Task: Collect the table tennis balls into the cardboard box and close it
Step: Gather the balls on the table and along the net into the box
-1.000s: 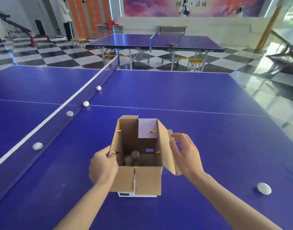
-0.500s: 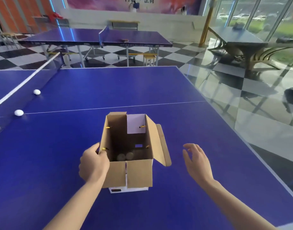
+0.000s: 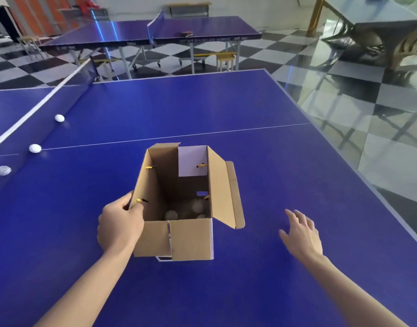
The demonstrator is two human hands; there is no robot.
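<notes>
Left hand (image 3: 119, 228) grips the open cardboard box (image 3: 191, 239) by its left wall; right hand (image 3: 302, 234) hovers empty and spread, right of the box. A one-handed tug could tip it, spilling the collected balls (image 3: 172, 214).

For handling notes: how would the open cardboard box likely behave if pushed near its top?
Probably light: the cardboard box holds only a few balls. Tall and narrow, it may tip, though the left hand gripping its wall likely steadies it.
</notes>
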